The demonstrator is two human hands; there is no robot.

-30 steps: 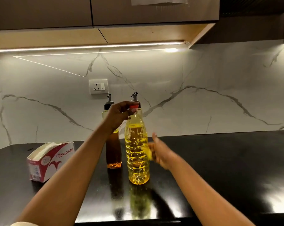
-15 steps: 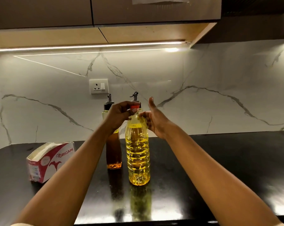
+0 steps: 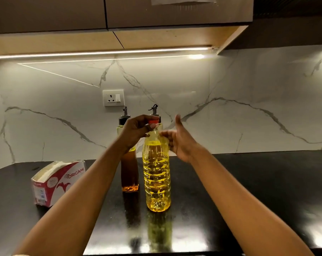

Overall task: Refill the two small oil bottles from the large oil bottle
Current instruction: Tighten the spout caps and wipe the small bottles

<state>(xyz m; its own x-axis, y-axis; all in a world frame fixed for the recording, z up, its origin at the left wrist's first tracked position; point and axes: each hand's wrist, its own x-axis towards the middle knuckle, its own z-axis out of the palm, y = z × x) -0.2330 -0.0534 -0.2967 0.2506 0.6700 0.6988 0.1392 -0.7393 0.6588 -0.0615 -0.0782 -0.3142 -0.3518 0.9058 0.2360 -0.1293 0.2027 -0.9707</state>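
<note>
The large oil bottle [image 3: 157, 178] stands upright at the middle of the black counter [image 3: 249, 191], full of yellow oil. My left hand [image 3: 137, 130] grips its red cap [image 3: 153, 122] from the left. My right hand [image 3: 180, 143] curls its fingers against the bottle's shoulder on the right, thumb pointing up. One small oil bottle [image 3: 129, 172] with a black pourer top stands just behind and to the left, holding dark oil. The second small bottle is hidden behind the large one; only its pourer spout [image 3: 153, 109] shows above my left hand.
A red and white tissue box [image 3: 56, 183] lies on the counter to the left. A marble backsplash with a wall socket [image 3: 113, 98] rises behind the bottles. Cabinets hang overhead with a light strip under them.
My right hand has risen from the large bottle's lower side to its shoulder. My left hand has stayed on the cap, and the bottles have not moved.
</note>
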